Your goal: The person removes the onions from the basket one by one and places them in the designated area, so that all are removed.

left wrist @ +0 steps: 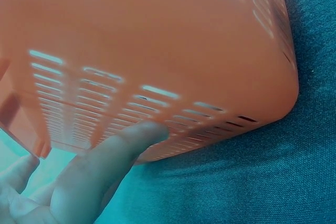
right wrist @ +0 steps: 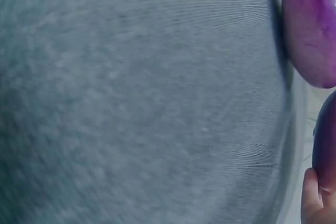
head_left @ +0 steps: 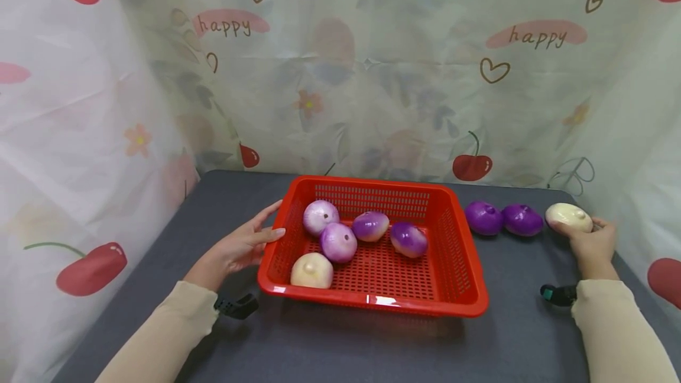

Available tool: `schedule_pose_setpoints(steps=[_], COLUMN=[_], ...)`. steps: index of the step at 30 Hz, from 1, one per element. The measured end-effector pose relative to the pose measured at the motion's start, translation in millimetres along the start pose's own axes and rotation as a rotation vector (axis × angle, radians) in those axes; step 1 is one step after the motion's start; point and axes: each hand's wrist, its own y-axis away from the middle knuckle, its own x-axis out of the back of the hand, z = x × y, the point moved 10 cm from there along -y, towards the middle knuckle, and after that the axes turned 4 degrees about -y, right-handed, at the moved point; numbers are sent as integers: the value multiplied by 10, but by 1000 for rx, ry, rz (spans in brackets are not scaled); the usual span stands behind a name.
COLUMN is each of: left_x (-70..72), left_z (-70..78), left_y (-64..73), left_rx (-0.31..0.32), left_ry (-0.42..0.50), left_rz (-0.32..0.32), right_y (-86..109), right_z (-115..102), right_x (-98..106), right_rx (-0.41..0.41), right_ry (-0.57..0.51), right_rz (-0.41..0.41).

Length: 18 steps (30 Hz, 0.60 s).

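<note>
A red plastic basket (head_left: 372, 301) stands mid-table. My left hand (head_left: 242, 247) is at its left side with fingers extended, the thumb at the rim. In the left wrist view, a finger (left wrist: 121, 153) lies against the slotted outer wall. My right hand (head_left: 593, 247) grips a white onion (head_left: 568, 216) at the table's far right, thumb and fingers on opposite sides of it. Beside it, to the left, sit two dark purple onions, one nearer the basket (head_left: 483, 218) and one nearer the hand (head_left: 523, 220).
Inside the basket lie a white onion (head_left: 312, 270), two pale purple onions (head_left: 339, 242) and two purple-and-white onions (head_left: 408, 239). The dark grey table (head_left: 340, 347) meets a patterned curtain (head_left: 367, 75) at the back and sides. A thin looped cord (head_left: 577, 170) hangs at the back right.
</note>
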Motion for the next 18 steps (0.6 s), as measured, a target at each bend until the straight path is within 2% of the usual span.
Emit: schedule_pose_setpoints(steps=[18], left_x=[0], left_z=[-1], left_y=[-5], left_rx=[-2], left_ry=[16], left_rz=[-16], right_y=[-7], right_z=[165], right_x=[-64], right_rx=[-42], right_ry=[43], right_rz=[-37])
